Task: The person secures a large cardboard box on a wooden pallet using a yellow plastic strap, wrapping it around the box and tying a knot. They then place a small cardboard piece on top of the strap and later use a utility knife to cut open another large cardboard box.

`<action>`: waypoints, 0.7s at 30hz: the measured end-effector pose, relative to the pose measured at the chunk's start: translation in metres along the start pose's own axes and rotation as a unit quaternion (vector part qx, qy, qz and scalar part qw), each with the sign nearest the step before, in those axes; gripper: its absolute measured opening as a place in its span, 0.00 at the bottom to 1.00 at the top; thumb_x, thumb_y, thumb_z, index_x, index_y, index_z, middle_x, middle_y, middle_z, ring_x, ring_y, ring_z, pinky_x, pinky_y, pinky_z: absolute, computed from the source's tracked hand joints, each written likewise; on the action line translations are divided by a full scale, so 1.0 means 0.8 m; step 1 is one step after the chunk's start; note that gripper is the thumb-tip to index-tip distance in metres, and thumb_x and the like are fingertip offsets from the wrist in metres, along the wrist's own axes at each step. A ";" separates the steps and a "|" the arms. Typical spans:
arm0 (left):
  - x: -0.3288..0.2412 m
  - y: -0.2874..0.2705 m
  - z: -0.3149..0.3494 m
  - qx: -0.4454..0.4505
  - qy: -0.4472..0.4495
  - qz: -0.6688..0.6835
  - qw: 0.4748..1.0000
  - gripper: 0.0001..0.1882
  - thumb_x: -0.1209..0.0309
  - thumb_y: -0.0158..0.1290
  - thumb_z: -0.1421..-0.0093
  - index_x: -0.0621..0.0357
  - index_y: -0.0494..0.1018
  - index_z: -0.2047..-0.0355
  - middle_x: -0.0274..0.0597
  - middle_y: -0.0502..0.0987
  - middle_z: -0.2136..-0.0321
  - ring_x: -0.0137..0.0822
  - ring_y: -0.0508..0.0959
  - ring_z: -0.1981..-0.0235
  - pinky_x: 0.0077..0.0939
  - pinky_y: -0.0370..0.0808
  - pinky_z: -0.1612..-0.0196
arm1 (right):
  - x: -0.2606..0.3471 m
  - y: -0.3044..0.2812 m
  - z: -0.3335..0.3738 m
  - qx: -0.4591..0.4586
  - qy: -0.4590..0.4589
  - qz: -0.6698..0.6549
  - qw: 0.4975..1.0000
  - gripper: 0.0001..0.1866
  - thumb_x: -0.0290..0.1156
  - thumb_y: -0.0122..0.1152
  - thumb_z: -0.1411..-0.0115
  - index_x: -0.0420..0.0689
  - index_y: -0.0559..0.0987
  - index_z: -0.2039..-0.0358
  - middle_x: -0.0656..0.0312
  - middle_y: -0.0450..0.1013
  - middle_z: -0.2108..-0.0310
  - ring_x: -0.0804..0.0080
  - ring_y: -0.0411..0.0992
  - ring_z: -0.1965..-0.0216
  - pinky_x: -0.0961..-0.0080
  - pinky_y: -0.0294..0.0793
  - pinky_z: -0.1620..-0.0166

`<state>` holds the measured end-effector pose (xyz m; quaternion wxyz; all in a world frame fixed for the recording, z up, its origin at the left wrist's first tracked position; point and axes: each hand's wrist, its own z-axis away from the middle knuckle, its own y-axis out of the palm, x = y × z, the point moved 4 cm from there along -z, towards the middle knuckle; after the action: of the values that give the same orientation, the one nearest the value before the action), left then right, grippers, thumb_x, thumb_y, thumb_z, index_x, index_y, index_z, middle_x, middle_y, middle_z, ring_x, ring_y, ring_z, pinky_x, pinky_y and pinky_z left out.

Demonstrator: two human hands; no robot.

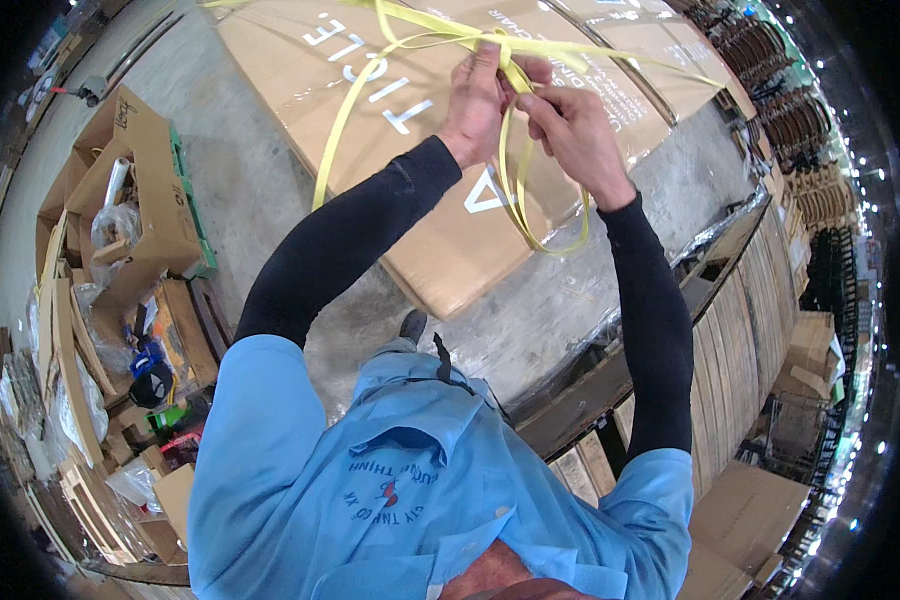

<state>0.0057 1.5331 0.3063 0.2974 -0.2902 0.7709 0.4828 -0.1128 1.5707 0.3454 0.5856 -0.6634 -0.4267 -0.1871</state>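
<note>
A large brown cardboard box with white print and a shiny film lies before me. Yellow strapping band runs across its top, with loose loops hanging over the near side. Both hands meet at the far part of the box, where the band is bunched together. My left hand is closed on the band, its thumb pressed against it. Close beside it, my right hand pinches another stretch of the band between thumb and fingers. Some of the fingertips are hidden behind the band and the hands.
To the left, an opened carton holding plastic wrap stands on a green pallet. Scrap wood and clutter lie below it. At right are a slatted wooden platform, cartons and racks of stacked curved parts.
</note>
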 end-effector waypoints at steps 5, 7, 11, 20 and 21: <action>-0.001 -0.015 -0.008 -0.041 -0.079 0.037 0.995 0.36 0.43 0.24 0.31 0.61 0.68 0.46 0.46 0.76 0.58 0.36 0.77 0.62 0.32 0.74 0.58 | 0.013 0.004 -0.004 -0.017 -0.022 -0.075 0.997 0.16 0.37 0.57 0.37 0.38 0.78 0.75 0.70 0.67 0.85 0.86 0.63 0.85 0.85 0.61 0.81; -0.009 -0.017 -0.009 -0.066 -0.094 0.048 0.992 0.32 0.46 0.23 0.30 0.57 0.69 0.52 0.42 0.76 0.61 0.37 0.75 0.57 0.36 0.72 0.51 | 0.022 0.001 0.006 0.031 0.017 -0.120 0.992 0.14 0.37 0.57 0.38 0.38 0.80 0.73 0.68 0.69 0.85 0.84 0.65 0.85 0.82 0.63 0.81; 0.006 -0.037 -0.017 0.025 -0.103 0.158 0.982 0.31 0.44 0.22 0.31 0.55 0.68 0.61 0.36 0.73 0.67 0.35 0.75 0.57 0.37 0.72 0.52 | 0.021 0.000 0.016 0.035 0.037 -0.127 0.991 0.15 0.36 0.56 0.37 0.36 0.80 0.73 0.68 0.70 0.85 0.85 0.65 0.85 0.84 0.63 0.81; -0.013 -0.007 -0.011 -0.037 -0.064 0.168 0.983 0.22 0.51 0.32 0.30 0.55 0.68 0.64 0.35 0.71 0.71 0.29 0.71 0.73 0.25 0.70 0.69 | 0.033 -0.009 -0.010 -0.031 -0.052 0.062 0.996 0.11 0.33 0.57 0.42 0.39 0.81 0.72 0.59 0.73 0.83 0.74 0.71 0.82 0.73 0.69 0.75; -0.017 0.000 -0.011 -0.058 -0.054 0.166 0.983 0.22 0.52 0.34 0.30 0.56 0.69 0.63 0.35 0.70 0.74 0.29 0.71 0.75 0.23 0.71 0.71 | 0.034 -0.012 -0.011 -0.049 -0.047 0.079 0.995 0.10 0.33 0.57 0.42 0.39 0.81 0.72 0.57 0.74 0.83 0.71 0.72 0.82 0.71 0.69 0.75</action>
<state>0.0127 1.5271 0.3194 0.2369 -0.1486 0.7618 0.5844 -0.1031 1.5717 0.3738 0.5445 -0.7310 -0.3902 -0.1301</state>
